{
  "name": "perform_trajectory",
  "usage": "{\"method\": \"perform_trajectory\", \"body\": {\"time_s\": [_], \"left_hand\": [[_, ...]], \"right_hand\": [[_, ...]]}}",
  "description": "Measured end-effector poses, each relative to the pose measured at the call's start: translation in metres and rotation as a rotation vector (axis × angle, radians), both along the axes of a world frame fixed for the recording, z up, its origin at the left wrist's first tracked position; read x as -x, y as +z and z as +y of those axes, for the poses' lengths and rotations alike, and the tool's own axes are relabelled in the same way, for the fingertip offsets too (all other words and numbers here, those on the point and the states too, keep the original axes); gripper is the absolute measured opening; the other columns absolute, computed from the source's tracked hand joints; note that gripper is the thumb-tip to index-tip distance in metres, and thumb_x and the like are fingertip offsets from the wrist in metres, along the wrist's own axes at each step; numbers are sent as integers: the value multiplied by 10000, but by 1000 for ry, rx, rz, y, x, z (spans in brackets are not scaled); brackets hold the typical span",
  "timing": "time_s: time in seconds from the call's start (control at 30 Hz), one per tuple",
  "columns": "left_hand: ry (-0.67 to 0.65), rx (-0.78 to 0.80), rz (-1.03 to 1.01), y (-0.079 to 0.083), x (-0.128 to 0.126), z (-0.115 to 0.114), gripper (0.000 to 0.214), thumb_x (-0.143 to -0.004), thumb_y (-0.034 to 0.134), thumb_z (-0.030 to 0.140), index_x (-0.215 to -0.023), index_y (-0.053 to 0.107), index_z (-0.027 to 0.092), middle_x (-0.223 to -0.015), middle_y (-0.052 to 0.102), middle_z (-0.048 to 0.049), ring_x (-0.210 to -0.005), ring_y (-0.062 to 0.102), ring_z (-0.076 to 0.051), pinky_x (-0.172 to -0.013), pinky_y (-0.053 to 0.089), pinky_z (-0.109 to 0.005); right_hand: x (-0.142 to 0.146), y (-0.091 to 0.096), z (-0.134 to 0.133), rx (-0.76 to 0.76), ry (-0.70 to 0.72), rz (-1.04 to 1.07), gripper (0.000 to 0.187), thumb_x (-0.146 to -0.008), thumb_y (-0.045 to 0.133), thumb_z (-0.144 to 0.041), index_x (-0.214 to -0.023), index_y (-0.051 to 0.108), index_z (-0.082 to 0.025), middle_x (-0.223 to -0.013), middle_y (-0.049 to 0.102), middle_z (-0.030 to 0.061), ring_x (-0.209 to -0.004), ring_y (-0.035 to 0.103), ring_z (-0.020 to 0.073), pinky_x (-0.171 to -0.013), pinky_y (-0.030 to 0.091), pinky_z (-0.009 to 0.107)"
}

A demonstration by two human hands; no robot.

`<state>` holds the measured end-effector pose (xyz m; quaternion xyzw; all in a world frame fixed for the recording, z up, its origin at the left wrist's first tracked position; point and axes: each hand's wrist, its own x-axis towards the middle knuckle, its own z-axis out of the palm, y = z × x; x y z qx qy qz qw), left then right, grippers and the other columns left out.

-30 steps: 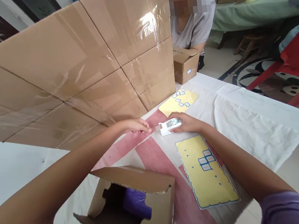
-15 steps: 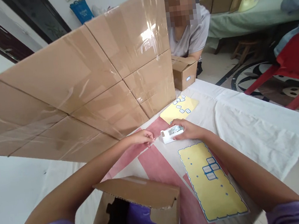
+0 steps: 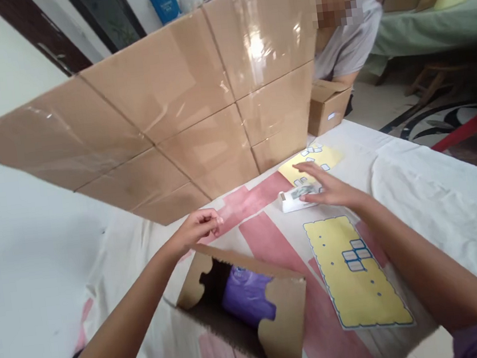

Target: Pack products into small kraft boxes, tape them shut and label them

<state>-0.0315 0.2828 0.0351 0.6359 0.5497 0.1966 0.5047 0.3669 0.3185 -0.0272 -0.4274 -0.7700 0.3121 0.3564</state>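
Observation:
My right hand [image 3: 328, 187] hovers with fingers spread over a small white device [image 3: 296, 199] lying on the table, no longer gripping it. My left hand [image 3: 196, 230] is pinched shut just above the far edge of an open cardboard box [image 3: 253, 309]; what it pinches is too small to make out. The box holds a purple bag [image 3: 246, 294]. A yellow sheet with blue-edged labels [image 3: 355, 272] lies beside my right forearm.
A tall taped cardboard screen [image 3: 179, 111] stands across the table. Beyond it a second yellow sheet [image 3: 310, 159] with labels, a small closed carton [image 3: 328, 105] and a seated person [image 3: 345, 40]. A white cloth [image 3: 431, 203] covers the table's right side.
My right hand has let go of the white device and spread open above it. My left hand has drawn back from the device toward the open box. The view has turned left.

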Motion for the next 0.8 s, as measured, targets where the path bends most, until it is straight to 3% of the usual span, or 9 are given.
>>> {"method": "perform_trajectory", "body": {"time_s": [0.1,0.17,0.27,0.33,0.43,0.57,0.73,0.8], "left_hand": [[221,-126,-88,8,27,-51,345,-843,657,519,-715,599,203,-695,646,-10,-601,514,-109,-536,350,-235],[399,-230,-182,6,33,-84,325,-868,650,496,-738,603,202,-750,665,-18,-630,540,-108,-554,379,-234],[655,-334,-321,-3,32,-124,277,-854,690,452,-766,613,202,-772,657,-14,-700,600,-126,-567,408,-228],[764,-352,-373,-9,30,-143,274,-842,704,451,-770,606,206,-751,634,-3,-776,640,-148,-553,393,-212],[842,-359,-408,-15,28,-165,274,-832,710,465,-801,620,207,-734,633,5,-785,643,-152,-549,388,-206],[935,-429,-382,-18,25,-190,256,-844,691,452,-844,646,200,-759,679,-4,-714,600,-126,-593,421,-217],[1035,-523,-446,-24,23,-208,227,-854,685,400,-815,641,181,-703,608,24,-579,445,-76,-569,368,-216],[1071,-600,-499,-23,26,-215,233,-854,683,382,-765,613,178,-654,529,42,-598,424,-75,-594,361,-215]], "right_hand": [[26,54,-55,-82,183,-37,693,-823,743,-575,-1458,528,-398,-1488,536,39,-1410,455,404,-1187,360,578],[53,80,-103,-86,348,-68,876,-728,815,-618,-1507,472,-414,-1475,566,39,-1366,503,427,-1127,445,560],[92,94,-165,-126,425,-109,1170,-616,885,-625,-1601,294,-400,-1467,574,70,-1302,563,408,-1033,528,527],[109,95,-190,-165,423,-139,1187,-624,877,-623,-1611,256,-405,-1484,557,64,-1304,561,391,-1037,520,535],[118,103,-209,-258,397,-206,1092,-673,853,-591,-1595,295,-415,-1514,523,52,-1342,521,394,-1071,470,565],[124,117,-227,-308,451,-317,1119,-666,816,-669,-1601,324,-299,-1471,552,134,-1295,531,420,-1019,468,569],[140,111,-228,-321,488,-497,624,-875,711,-365,-1446,523,-199,-1440,569,138,-1335,466,364,-1069,403,535],[146,107,-219,-309,530,-526,484,-911,684,-372,-1345,584,-182,-1434,563,124,-1324,446,332,-1061,412,496]]}}
